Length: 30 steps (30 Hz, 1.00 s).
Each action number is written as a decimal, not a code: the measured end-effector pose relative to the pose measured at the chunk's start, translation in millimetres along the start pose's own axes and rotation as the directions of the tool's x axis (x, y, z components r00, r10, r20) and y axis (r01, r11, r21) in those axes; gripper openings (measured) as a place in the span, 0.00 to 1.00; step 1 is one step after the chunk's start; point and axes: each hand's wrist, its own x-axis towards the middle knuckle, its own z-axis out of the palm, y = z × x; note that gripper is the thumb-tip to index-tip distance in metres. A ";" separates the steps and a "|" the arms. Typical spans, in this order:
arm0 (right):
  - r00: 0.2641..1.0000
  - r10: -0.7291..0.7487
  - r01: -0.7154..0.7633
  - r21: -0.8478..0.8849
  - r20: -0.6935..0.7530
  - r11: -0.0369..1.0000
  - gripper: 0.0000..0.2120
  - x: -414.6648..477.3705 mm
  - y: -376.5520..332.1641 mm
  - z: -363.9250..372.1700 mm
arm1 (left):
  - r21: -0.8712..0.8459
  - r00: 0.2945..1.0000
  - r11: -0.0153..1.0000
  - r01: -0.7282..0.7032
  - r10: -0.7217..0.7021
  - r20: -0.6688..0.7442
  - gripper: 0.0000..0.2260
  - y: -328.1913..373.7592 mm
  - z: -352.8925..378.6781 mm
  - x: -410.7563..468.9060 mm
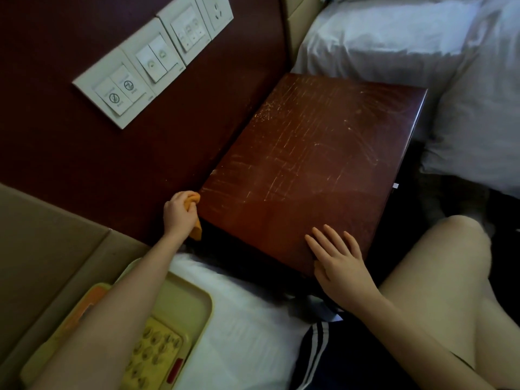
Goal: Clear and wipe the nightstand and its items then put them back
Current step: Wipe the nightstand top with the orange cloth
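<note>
Nightstand, long axis along wall, left hand holding cloth at corner

I see a dark maroon wall panel at upper left, carrying white switch plates. White bedding lies upper right, a beige headboard lower left.

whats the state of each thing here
nightstand: top cleared, scratched
left hand: grips the orange cloth
orange cloth: bunched, at the nightstand's left corner by the wall
right hand: flat on the nightstand's near edge
tray: on the bed, holding the phone
phone: partly behind the arm
</note>
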 end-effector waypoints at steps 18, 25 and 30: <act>0.999 0.041 -0.041 0.056 0.009 0.998 0.27 -2.0 -0.1 -5.6 | 0.018 0.998 0.998 0.063 -0.063 -0.018 0.09 6.0 2.3 0.2; 0.999 0.040 -0.040 0.060 0.003 0.997 0.27 0.4 -0.4 -4.0 | 0.027 0.996 0.997 -0.077 0.078 -0.035 0.10 20.9 11.4 -32.3; 0.999 0.052 -0.052 0.076 0.005 0.996 0.26 -0.3 0.7 -2.3 | 0.045 0.962 0.963 -0.267 0.263 0.071 0.12 27.4 25.6 -66.8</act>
